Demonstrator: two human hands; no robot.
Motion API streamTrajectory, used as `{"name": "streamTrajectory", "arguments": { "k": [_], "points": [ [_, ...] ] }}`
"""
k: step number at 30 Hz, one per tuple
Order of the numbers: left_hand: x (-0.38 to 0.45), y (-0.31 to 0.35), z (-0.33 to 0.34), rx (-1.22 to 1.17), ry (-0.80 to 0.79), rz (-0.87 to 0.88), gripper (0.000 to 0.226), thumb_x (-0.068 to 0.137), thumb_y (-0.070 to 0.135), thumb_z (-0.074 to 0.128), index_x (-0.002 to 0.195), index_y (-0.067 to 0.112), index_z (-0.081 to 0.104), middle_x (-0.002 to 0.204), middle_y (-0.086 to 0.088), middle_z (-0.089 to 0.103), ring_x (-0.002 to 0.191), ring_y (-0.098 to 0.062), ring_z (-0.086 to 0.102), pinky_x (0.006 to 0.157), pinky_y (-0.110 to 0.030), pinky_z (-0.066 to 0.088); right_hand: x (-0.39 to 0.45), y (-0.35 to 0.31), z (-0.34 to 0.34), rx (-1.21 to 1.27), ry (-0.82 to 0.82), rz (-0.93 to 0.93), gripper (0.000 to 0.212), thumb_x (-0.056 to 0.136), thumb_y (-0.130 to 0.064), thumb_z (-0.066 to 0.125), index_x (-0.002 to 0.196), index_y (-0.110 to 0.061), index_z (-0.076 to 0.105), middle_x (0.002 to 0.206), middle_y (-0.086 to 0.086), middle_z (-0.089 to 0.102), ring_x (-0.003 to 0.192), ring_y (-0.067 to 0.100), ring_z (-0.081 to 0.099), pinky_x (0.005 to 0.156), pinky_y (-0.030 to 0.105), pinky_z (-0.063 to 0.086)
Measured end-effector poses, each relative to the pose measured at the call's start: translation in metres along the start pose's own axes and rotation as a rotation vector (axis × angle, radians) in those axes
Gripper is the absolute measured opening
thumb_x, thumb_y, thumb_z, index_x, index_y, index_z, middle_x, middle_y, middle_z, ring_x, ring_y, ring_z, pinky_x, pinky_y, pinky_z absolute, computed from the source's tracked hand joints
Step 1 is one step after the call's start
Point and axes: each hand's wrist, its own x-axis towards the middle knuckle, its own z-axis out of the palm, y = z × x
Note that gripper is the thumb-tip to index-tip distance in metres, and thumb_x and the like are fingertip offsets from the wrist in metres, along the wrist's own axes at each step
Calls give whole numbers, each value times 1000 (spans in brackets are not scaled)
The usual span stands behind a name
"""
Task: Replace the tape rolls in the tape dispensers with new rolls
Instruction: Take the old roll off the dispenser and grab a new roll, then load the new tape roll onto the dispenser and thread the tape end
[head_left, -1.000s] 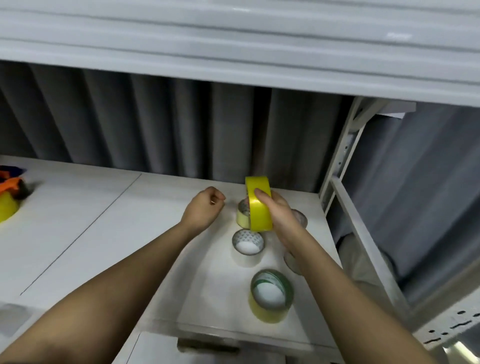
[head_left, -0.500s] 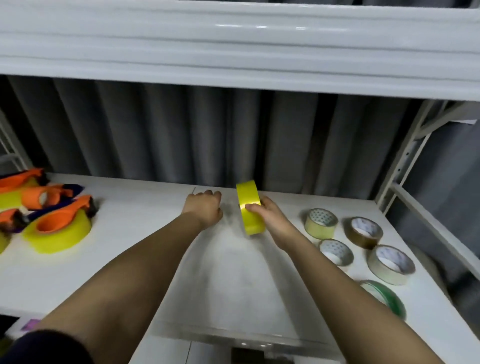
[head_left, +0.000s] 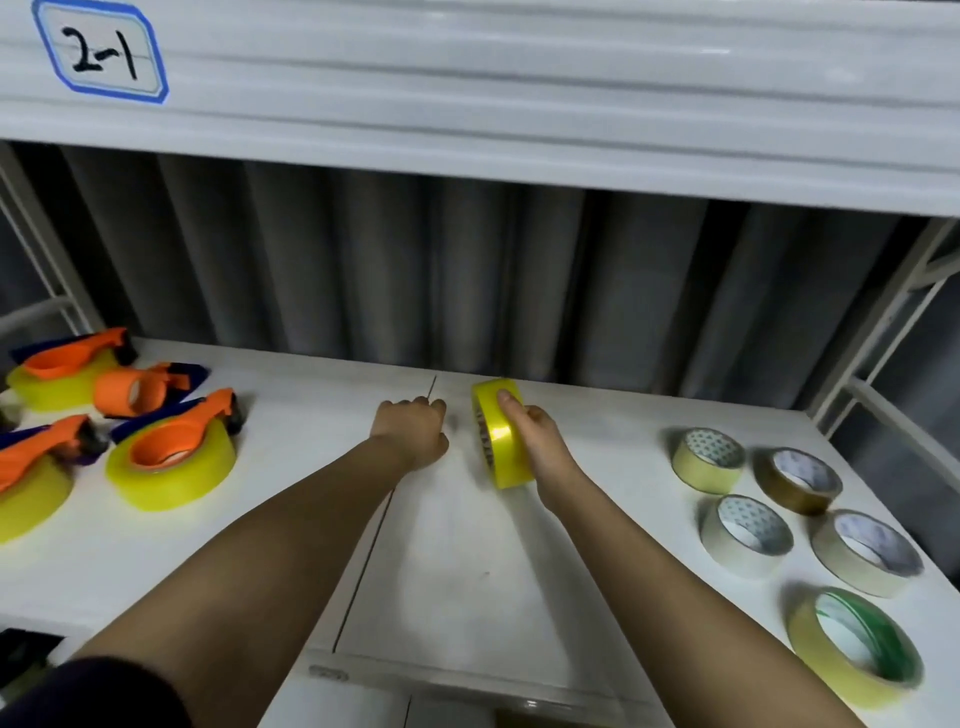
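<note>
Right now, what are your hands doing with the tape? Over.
Right hand has a grip on the yellow roll, held on edge. Left hand fisted, empty. Orange dispensers to the left, path clear.

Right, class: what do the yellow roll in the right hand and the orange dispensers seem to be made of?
Yellow tape roll in the right hand: glossy translucent plastic film, judging by the bright highlight band; core material unclear. Orange tape dispensers: smooth, uniformly coloured, probably moulded plastic with a slight sheen.
</note>
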Motion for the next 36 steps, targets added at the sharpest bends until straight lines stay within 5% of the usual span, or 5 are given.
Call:
{"name": "streamTrajectory", "arguments": {
  "k": [8, 18, 25, 31, 36],
  "points": [
    [-3, -27, 3, -79, -38, -78, 34, 93, 27, 42, 123, 11, 49, 120, -10, 57, 106, -30, 57, 81, -32, 37, 27, 7, 28, 6, -13, 40, 44, 87, -52, 60, 102, -12, 51, 98, 8, 60, 85, 22, 60, 78, 32, 49],
    [4, -92, -18, -1421, -43, -204, 33, 102, 21, 36, 79, 14, 58, 83, -14, 62, 71, -22, 60, 73, -30, 51, 32, 1, 123, -64, -196, -21, 37, 95, -20, 55, 128, -5, 47, 127, 13, 60, 113, 28, 60, 101, 41, 46],
    [-4, -179, -11, -1546, -199, -120, 18, 99, 22, 48, 100, 8, 60, 86, -8, 63, 77, -18, 61, 71, -26, 51, 33, -10, 212, 24, -98, 20, 29, 100, -32, 42, 103, -14, 64, 93, 6, 70, 83, 18, 67, 78, 29, 52],
    [-3, -228, -12, -1444, -269, -5, 9, 98, 13, 48, 98, 8, 55, 86, -9, 57, 75, -16, 55, 63, -21, 44, 36, -8, 259, -47, -7, -8, 36, 100, -27, 48, 120, 1, 56, 119, 20, 65, 110, 32, 63, 102, 45, 46],
    [-2, -247, -11, -1343, -286, 91, 15, 98, 8, 44, 105, 13, 56, 78, 3, 57, 66, -2, 53, 46, -4, 39, 46, -5, 277, -88, 70, -34, 34, 99, -25, 51, 121, -1, 55, 119, 16, 64, 104, 27, 63, 89, 35, 49]
  ]
}}
